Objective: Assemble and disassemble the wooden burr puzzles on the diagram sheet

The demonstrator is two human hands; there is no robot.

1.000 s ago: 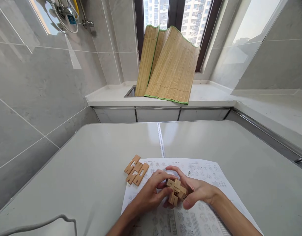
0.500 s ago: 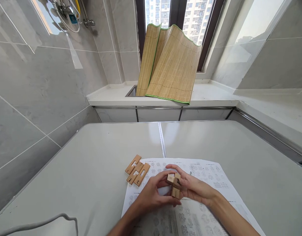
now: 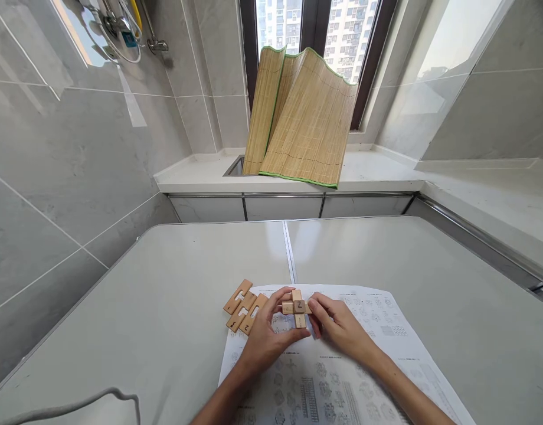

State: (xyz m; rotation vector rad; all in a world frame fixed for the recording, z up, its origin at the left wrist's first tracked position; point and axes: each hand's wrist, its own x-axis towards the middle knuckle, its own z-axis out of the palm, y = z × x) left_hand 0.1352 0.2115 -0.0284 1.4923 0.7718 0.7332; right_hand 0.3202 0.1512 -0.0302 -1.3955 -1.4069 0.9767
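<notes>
Both my hands hold a small wooden puzzle assembly [image 3: 297, 307], a cross of interlocked flat pieces with a number marked on its face. My left hand [image 3: 265, 333] grips its left side with thumb and fingers. From the right, my right hand [image 3: 336, 323] pinches it. The assembly hovers just above a printed instruction sheet [image 3: 342, 378] lying on the grey table [image 3: 165, 307]. Three loose slotted wooden pieces [image 3: 244, 306] lie side by side just left of my left hand, partly on the sheet's corner.
A rolled bamboo mat [image 3: 300, 118] leans against the window on the white ledge [image 3: 373, 171] at the back. Tiled walls close in on both sides. A grey cord [image 3: 77, 404] lies at the table's near left corner.
Both hands have moved the assembly away from me toward the sheet's top edge and turned it, so that a flat numbered cross face now points at me.
</notes>
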